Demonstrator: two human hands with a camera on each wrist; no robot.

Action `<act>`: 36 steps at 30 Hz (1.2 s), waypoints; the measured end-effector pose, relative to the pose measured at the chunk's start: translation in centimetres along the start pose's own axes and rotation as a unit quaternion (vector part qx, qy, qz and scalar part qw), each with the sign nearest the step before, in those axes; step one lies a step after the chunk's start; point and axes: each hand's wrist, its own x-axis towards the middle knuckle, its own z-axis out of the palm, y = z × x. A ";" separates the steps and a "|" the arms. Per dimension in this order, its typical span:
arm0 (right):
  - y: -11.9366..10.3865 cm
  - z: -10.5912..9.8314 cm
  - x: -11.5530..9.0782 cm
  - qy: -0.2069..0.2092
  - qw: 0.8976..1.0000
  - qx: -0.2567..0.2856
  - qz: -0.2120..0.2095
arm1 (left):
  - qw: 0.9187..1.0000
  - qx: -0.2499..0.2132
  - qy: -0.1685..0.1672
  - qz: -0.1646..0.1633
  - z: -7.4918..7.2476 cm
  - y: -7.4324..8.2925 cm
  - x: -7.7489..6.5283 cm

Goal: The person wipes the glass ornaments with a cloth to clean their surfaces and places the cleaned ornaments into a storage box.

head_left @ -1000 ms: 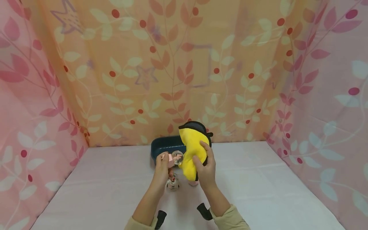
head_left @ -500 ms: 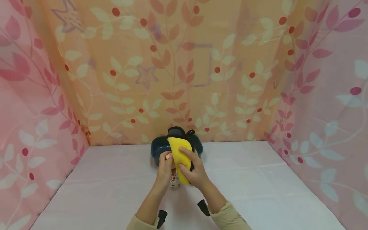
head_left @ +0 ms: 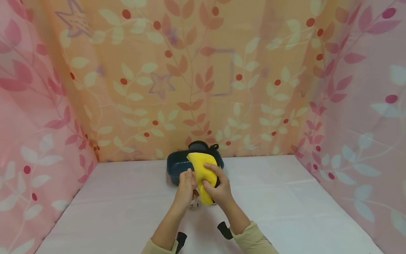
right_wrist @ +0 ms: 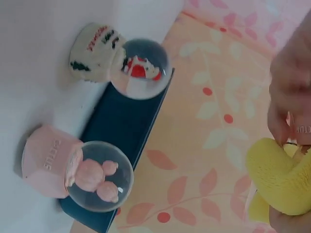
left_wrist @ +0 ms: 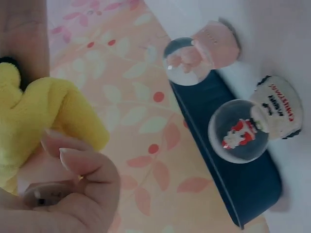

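My left hand (head_left: 184,188) grips a snow globe by its pink base (right_wrist: 302,125), lettered like the one on the table. Wrapped over its glass ball is a yellow plush mitt (head_left: 203,167) with a black edge and loop, which my right hand (head_left: 222,188) holds from the right, thumb and fingers spread across it. The ball itself is hidden by the plush. On the table below stand a white-based Christmas snow globe (left_wrist: 279,107) with a red and white figure, and a second pink snow globe (right_wrist: 51,158) with a pink cactus-like figure inside.
A dark blue rectangular basin (head_left: 177,165) stands behind the hands, near the back curtain (head_left: 142,88) with its leaf pattern. White cloth covers the table (head_left: 111,204). Black cuff-end pieces (head_left: 224,230) stick out by both sleeves.
The mitt has come left and down onto the globe in my left hand, covering its ball. Since half a second ago both hands have shifted slightly right, the mitt bunching more.
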 end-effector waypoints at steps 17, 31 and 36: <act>-0.3 -0.7 0.5 0.058 0.967 0.188 0.162 | 0.996 -0.060 -0.041 -0.042 -0.6 -0.2 -0.5; -0.1 -1.5 0.5 0.127 0.901 0.268 0.317 | 0.995 -0.094 -0.021 -0.038 -1.1 -1.0 -0.8; -0.9 -2.1 0.2 0.139 0.913 0.266 0.275 | 0.998 -0.045 0.019 -0.048 -1.2 -0.7 -1.3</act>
